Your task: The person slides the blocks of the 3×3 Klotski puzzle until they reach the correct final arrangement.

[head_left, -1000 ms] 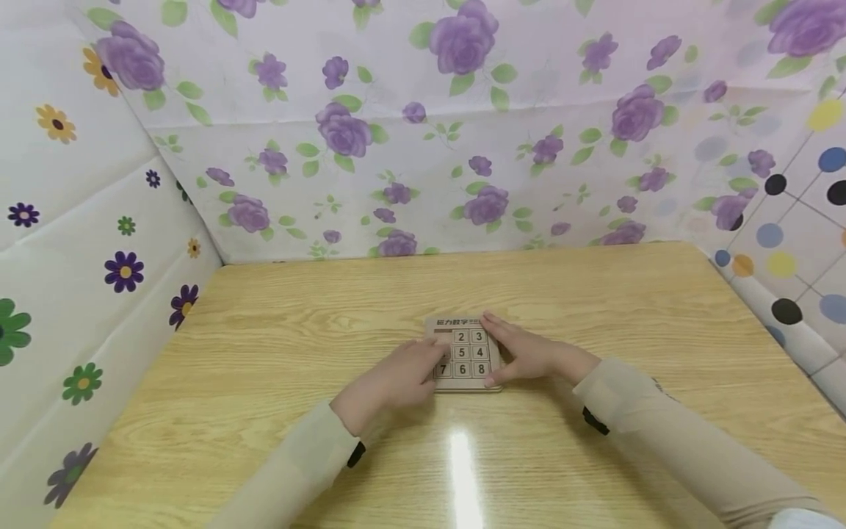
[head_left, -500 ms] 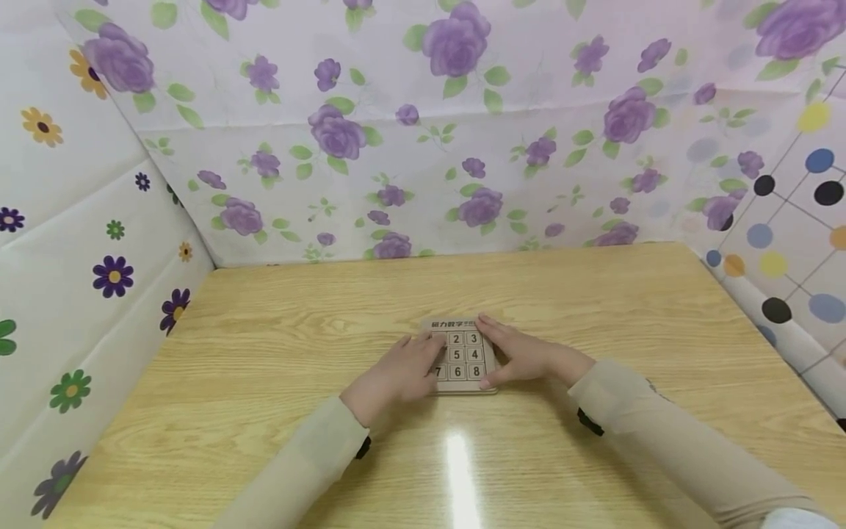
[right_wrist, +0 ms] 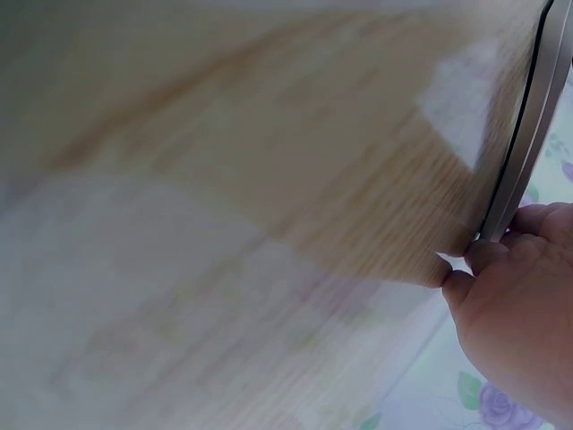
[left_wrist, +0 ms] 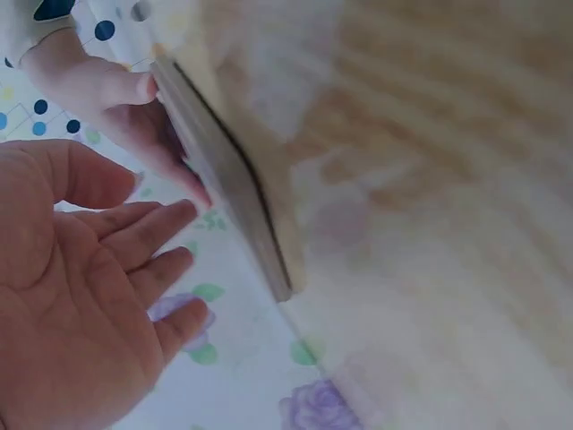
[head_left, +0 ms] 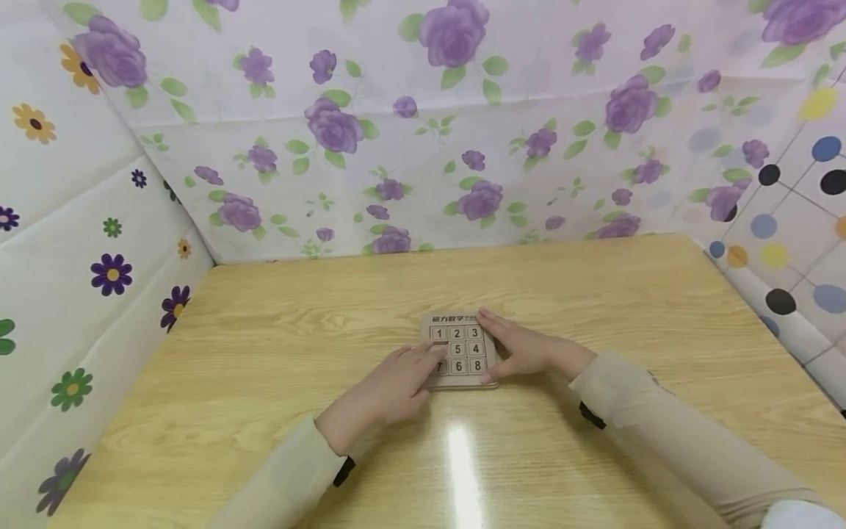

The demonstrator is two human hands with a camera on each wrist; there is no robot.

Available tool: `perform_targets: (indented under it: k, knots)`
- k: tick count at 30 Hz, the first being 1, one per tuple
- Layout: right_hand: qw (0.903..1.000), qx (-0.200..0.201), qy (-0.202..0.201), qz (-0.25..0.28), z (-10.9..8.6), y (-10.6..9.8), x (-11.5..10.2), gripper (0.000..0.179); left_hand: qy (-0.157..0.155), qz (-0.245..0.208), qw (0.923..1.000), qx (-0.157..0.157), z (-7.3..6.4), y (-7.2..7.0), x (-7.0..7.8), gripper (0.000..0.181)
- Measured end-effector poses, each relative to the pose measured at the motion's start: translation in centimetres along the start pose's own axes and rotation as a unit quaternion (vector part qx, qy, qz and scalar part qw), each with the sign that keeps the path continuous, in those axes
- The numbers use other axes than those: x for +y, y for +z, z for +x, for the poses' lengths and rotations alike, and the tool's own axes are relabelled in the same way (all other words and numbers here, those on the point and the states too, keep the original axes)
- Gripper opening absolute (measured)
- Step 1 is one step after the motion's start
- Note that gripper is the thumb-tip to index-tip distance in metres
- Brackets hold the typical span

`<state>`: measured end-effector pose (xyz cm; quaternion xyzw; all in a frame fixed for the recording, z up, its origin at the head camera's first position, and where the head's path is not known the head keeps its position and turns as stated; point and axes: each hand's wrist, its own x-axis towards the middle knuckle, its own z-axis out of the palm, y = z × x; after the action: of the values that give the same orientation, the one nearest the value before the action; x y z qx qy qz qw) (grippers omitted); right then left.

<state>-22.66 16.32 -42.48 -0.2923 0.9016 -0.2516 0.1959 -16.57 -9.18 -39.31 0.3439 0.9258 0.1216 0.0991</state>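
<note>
A sliding number puzzle (head_left: 463,381) lies flat at the middle of the table. Its top row reads 1, 2, 3, with 5 and 4 in the middle row and 7, 6, 8 in the bottom row. A dark gap shows beside the 5, partly hidden by fingertips. My left hand (head_left: 390,383) reaches over the puzzle's left side, fingers extended and relaxed. In the left wrist view the puzzle (left_wrist: 224,179) appears edge-on past this hand's fingertips. My right hand (head_left: 526,350) holds the right edge, thumb at the near corner and fingers at the far one.
The wooden table (head_left: 317,316) extends around the puzzle on all sides. A flowered cloth (head_left: 277,117) hangs along its back edge, with a daisy-print cloth (head_left: 66,294) at the left and a dotted one (head_left: 793,242) at the right.
The 1 tile has moved up into the top left slot, and the gap now lies below it. My left hand has drawn back slightly toward me; the right keeps its hold.
</note>
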Motion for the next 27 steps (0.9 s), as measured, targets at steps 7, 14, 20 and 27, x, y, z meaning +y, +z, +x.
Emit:
perform_targets:
  k: [7, 14, 20, 27]
  knots:
    - [0.9998, 0.002, -0.019, 0.004, -0.1, -0.1, 0.1, 0.111, 0.012, -0.003, 0.9999, -0.007, 1.8, 1.0, 0.3, 0.055]
    - [0.9999, 0.003, -0.011, -0.003, -0.2, -0.3, -0.2, 0.111, -0.019, 0.010, 0.9996, -0.017, 1.8, 0.8, 0.4, 0.056]
    - [0.9999, 0.000, -0.014, -0.006, -0.1, -0.6, -0.1, 0.111, -0.028, 0.015, 0.9994, -0.016, 1.2, -0.1, -0.1, 0.053]
    - [0.9999, -0.004, -0.011, 0.006, -0.2, -0.2, -0.1, 0.111, -0.009, 0.018, 0.9996, -0.022, 1.9, -0.2, 0.7, 0.056]
